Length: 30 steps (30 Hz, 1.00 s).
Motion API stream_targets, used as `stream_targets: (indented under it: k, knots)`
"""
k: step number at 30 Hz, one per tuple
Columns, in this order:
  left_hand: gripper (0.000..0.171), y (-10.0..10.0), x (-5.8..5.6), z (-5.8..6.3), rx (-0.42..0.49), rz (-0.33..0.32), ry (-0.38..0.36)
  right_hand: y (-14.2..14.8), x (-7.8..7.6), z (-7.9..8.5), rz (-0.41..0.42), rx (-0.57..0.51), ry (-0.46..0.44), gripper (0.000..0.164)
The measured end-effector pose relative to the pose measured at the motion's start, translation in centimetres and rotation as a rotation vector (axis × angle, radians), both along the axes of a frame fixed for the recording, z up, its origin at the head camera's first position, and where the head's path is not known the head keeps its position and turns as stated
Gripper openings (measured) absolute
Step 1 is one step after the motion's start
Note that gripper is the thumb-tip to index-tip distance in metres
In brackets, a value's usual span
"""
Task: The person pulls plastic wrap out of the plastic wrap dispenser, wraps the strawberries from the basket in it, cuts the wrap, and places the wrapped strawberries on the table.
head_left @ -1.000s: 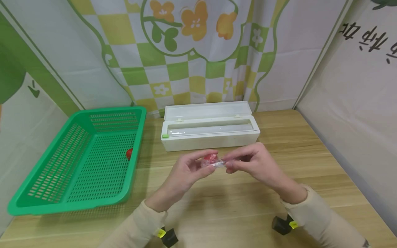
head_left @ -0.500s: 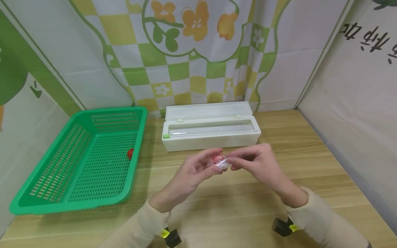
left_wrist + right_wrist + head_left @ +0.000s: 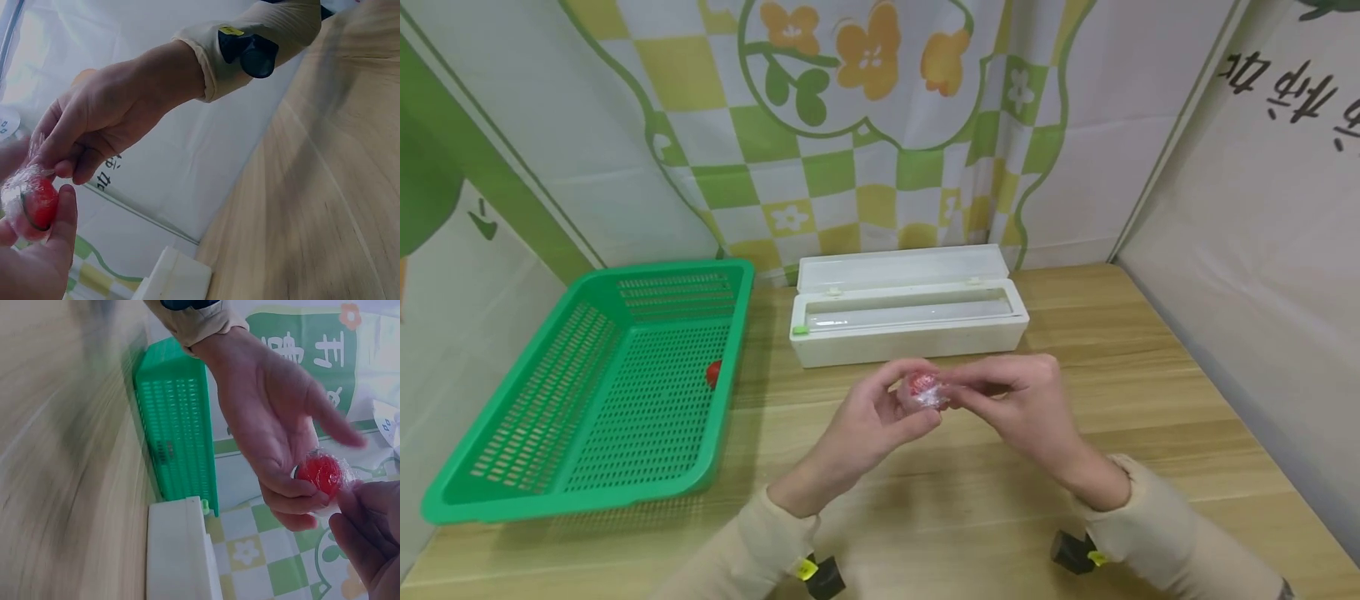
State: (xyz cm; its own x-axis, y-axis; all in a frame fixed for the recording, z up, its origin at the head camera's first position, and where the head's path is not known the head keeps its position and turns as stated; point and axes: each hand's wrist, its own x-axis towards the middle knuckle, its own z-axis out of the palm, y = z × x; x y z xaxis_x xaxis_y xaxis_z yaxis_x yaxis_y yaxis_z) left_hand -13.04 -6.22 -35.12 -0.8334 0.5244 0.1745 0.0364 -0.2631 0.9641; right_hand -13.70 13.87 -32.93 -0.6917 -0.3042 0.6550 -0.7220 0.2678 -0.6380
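A small round red thing (image 3: pixel 922 384), wrapped in clear cling film (image 3: pixel 928 400), is held above the table between both hands. My left hand (image 3: pixel 867 427) holds it between thumb and fingers. My right hand (image 3: pixel 1028 402) pinches the film at the right side of the bundle, thumb against fingertips. In the left wrist view the red thing (image 3: pixel 42 203) shows a dark curved line through crinkled film. The right wrist view shows the wrapped red thing (image 3: pixel 320 473) resting against the left fingers, the left thumb raised away from it.
A green slotted basket (image 3: pixel 565 503) stands at the left, with another red thing (image 3: pixel 712 374) partly hidden by its right rim. Behind the hands sits a white cling film box (image 3: pixel 917 342), lid (image 3: pixel 902 268) raised, a film roll (image 3: pixel 917 314) inside. Patterned curtains line the back.
The film end, earlier stretched between the hands, now lies gathered close against the red thing. Both hands have come nearer each other, and the left hand has shifted a little to the right.
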Motion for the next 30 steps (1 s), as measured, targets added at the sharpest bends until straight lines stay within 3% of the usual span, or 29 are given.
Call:
stream_targets:
  k: [3, 7, 12, 17, 22, 25, 30]
  knots:
    - [0.039, 0.0, -0.05, -0.16, -0.024, 0.053, 0.022, -0.1, 0.06, -0.11, 0.067, -0.041, -0.083, 0.011]
    - [0.038, -0.09, -0.14, -0.34, -0.061, 0.097, 0.062, 0.11, -0.04, -0.05, 0.159, -0.107, -0.264, 0.013]
    - [0.041, -0.13, -0.2, -0.39, -0.104, 0.131, 0.086, 0.64, -0.12, 0.29, 0.209, -0.103, -0.391, 0.016]
    - [0.047, -0.06, -0.19, -0.12, -0.115, 0.14, 0.055, 0.87, -0.09, 0.55, 0.172, -0.126, -0.418, 0.016]
    - [0.049, -0.04, 0.0, 0.1, -0.066, 0.108, -0.023, 0.82, -0.01, 0.62, 0.117, -0.135, -0.355, 0.013]
    - [0.045, -0.12, 0.15, 0.09, -0.066, 0.111, 0.0, 0.73, -0.04, 0.59, 0.124, -0.126, -0.332, 0.012]
    - [0.044, -0.19, 0.04, 0.02, 0.0, 0.072, 0.03, 0.57, -0.09, 0.58, 0.156, -0.163, -0.376, 0.013]
